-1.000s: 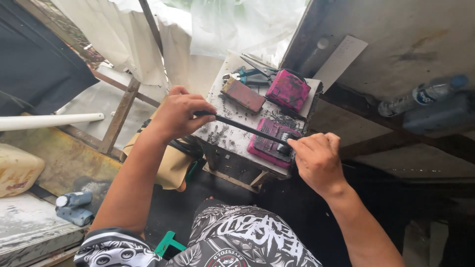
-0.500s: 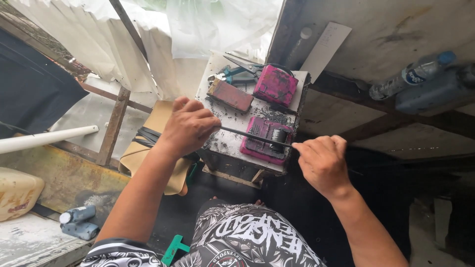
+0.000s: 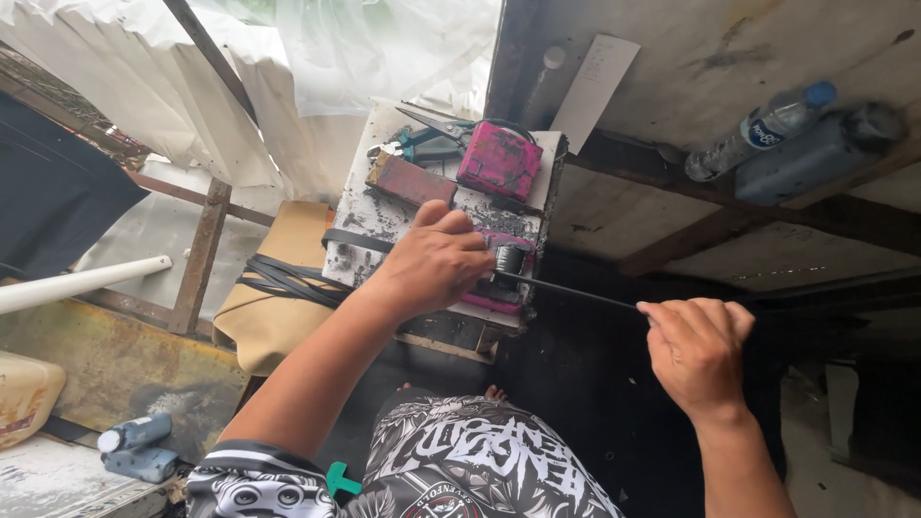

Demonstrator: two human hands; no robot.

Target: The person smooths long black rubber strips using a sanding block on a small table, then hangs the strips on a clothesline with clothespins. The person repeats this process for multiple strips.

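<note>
My left hand (image 3: 436, 261) presses down on a pink block and a small black roller (image 3: 509, 259) on a stained white work board (image 3: 374, 216). A thin black strip (image 3: 576, 291) runs taut from the roller to my right hand (image 3: 696, 350), which is closed on its end, out to the right of the board. On the far part of the board lie a pink case (image 3: 499, 161), a reddish-brown block (image 3: 411, 180) and pliers (image 3: 427, 144).
Black strips (image 3: 283, 278) hang over a tan piece (image 3: 278, 307) left of the board. A plastic bottle (image 3: 758, 129) and a dark container (image 3: 815, 153) lie on the grey shelf at right. A white pipe (image 3: 82, 283) is at left.
My right hand has moved right and away from the board, drawing the black strip out longer. My left hand has shifted right onto the pink block and roller.
</note>
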